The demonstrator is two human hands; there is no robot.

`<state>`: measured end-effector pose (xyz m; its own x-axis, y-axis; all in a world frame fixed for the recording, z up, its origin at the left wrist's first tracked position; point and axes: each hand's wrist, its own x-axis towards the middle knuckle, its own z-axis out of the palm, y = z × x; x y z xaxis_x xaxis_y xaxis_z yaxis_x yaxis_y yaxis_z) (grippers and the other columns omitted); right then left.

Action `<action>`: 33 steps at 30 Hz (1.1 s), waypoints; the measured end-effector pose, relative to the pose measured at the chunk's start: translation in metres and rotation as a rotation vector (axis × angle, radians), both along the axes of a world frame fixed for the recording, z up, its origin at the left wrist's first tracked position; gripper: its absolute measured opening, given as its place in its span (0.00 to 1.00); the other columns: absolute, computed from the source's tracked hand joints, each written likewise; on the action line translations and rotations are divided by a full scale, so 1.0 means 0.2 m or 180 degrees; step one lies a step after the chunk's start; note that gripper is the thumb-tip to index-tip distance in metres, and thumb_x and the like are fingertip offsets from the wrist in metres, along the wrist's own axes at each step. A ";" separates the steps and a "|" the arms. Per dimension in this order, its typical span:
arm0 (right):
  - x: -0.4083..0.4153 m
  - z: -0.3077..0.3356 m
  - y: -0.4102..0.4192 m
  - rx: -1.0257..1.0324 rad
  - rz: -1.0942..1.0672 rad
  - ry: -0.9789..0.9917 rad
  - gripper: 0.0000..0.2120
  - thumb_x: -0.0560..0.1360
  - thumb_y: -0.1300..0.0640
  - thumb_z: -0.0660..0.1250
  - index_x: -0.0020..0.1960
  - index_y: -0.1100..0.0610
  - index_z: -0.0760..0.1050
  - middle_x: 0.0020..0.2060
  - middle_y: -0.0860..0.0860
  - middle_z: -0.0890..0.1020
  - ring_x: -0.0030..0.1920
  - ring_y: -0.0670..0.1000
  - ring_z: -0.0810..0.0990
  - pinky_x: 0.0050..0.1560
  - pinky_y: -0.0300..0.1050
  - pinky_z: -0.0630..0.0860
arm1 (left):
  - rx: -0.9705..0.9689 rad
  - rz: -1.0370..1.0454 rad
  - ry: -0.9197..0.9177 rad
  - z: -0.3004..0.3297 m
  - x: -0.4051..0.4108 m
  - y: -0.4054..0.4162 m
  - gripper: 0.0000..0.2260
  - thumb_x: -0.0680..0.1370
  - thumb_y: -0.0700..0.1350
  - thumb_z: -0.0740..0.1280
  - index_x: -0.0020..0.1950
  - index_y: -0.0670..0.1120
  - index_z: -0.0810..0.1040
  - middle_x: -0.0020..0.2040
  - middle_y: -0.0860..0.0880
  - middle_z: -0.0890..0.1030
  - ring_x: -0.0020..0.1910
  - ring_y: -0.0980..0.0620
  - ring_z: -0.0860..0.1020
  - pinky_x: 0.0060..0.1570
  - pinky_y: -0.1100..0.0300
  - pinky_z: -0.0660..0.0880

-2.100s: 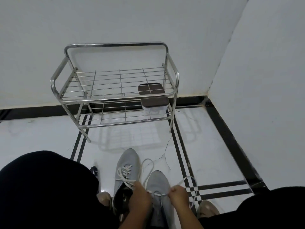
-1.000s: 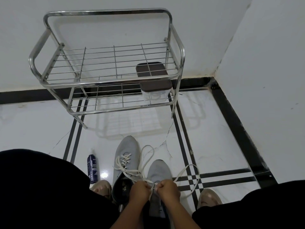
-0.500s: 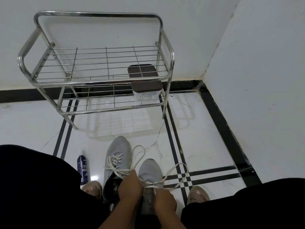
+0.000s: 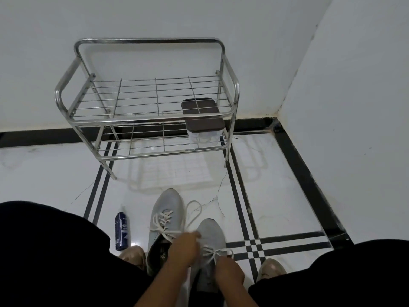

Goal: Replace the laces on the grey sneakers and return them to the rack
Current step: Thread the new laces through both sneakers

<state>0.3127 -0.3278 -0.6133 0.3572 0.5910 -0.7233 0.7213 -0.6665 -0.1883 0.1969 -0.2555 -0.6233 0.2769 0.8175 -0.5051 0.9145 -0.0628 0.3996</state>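
right sneaker (image 4: 210, 235): grey, on the floor (image 4: 276, 196) between the knees, toe toward the rack; white lace (image 4: 213, 253) crossing its tongue. left hand (image 4: 182, 249) curled, pinching the lace at the fingertips; right hand (image 4: 229, 271) curled round the lace just below. left sneaker (image 4: 166, 218): grey, touching alongside, laced, ends loose in a loop. blue can (image 4: 121, 231): lying on the floor to the left. rack (image 4: 143, 116): steel, two tiers, against the wall; lidded box (image 4: 202, 120) on the lower tier, right end.
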 end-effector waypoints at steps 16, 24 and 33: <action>0.05 -0.05 -0.01 -0.0098 0.0030 -0.0130 0.18 0.81 0.58 0.52 0.67 0.54 0.72 0.66 0.52 0.75 0.65 0.51 0.74 0.59 0.45 0.72 | 0.0770 0.2194 -0.0827 0.08 0.00 0.03 0.08 0.80 0.45 0.60 0.42 0.46 0.74 0.40 0.46 0.77 0.40 0.47 0.75 0.40 0.54 0.72; 0.04 -0.07 0.01 -0.0061 0.0095 -0.0124 0.17 0.80 0.60 0.53 0.66 0.54 0.73 0.65 0.51 0.75 0.64 0.52 0.75 0.57 0.45 0.73 | 0.0348 0.2586 -0.0595 0.17 -0.12 0.19 0.16 0.83 0.46 0.51 0.58 0.37 0.74 0.54 0.38 0.77 0.53 0.40 0.76 0.47 0.55 0.67; 0.05 -0.08 0.02 -0.0106 0.0036 -0.0157 0.18 0.81 0.61 0.52 0.67 0.54 0.71 0.66 0.52 0.73 0.64 0.52 0.74 0.57 0.46 0.74 | 0.0382 0.0328 0.1035 0.07 0.03 -0.01 0.16 0.77 0.51 0.62 0.61 0.45 0.73 0.60 0.48 0.75 0.59 0.49 0.75 0.53 0.57 0.74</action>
